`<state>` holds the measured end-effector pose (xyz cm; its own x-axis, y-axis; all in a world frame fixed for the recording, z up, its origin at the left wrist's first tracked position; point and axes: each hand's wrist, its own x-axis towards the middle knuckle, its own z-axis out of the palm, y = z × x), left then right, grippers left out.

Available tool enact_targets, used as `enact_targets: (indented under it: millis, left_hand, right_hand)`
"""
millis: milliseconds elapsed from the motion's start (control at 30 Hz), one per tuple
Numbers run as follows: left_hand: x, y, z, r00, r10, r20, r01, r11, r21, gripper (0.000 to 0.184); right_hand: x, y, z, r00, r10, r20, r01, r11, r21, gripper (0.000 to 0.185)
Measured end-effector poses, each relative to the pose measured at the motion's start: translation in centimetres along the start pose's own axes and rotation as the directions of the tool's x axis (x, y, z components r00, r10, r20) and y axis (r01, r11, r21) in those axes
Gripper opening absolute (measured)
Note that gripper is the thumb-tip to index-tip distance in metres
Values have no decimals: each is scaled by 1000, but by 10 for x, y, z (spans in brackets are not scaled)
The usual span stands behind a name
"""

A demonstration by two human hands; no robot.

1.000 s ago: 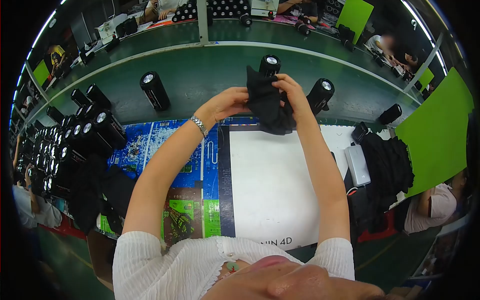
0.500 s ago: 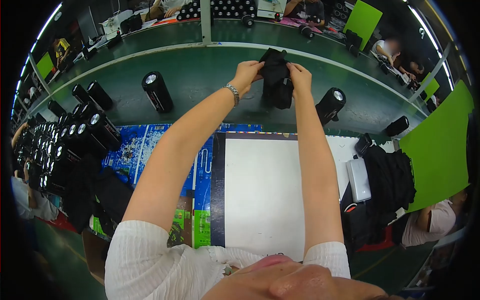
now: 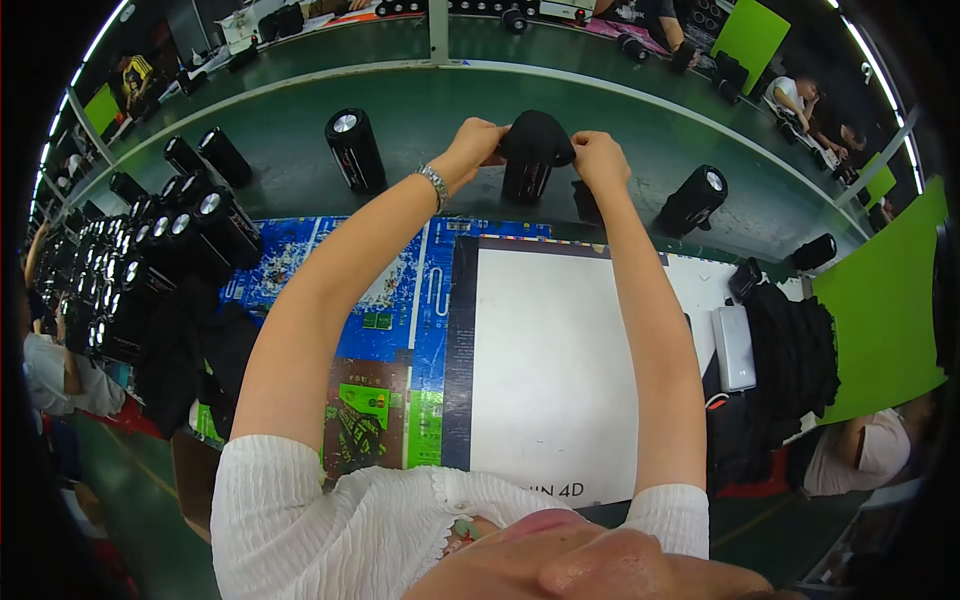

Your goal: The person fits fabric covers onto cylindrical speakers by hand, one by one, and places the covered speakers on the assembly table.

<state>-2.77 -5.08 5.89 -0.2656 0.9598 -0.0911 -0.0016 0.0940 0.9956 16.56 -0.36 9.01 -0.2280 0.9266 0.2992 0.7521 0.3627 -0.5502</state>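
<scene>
Head view: on the green bench (image 3: 420, 110), a black cylinder (image 3: 524, 185) stands between the two hands; the black cloth (image 3: 538, 136), loosely bunched half a second ago, now caps its top, leaving the upper end covered and the lower body bare; the left hand (image 3: 470, 148) and right hand (image 3: 603, 162) appear to pinch the cloth's opposite edges.

a black cloth (image 3: 537, 137) hoods the top of an upright black cylinder (image 3: 526, 184) on the green bench (image 3: 285, 160)
</scene>
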Motion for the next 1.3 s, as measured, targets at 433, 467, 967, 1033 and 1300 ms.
enact_targets:
  millis: [433,467,967,1033,1300]
  left_hand:
    - [0,22,27,930,-229,287,324,879,-349,27]
    - [10,9,32,948,-192,254,280,882,-378,27]
    - [39,-97,51,649,761,-8,-480,417,772,25]
    - [41,-94,52,593,806,5,-447,324,834,25]
    - [-1,-8,62,700,709,-87,-629,669,396,63]
  right_hand:
    - [18,22,5,940,21,341,-239,755,611,21]
    - [15,18,1,945,56,323,-236,799,553,20]
    - [-15,82,49,983,173,59,-172,985,-13,34]
    - [-4,92,53,984,167,69,-174,979,102,32]
    - [-24,60,34,977,124,-171,-88,975,203,24]
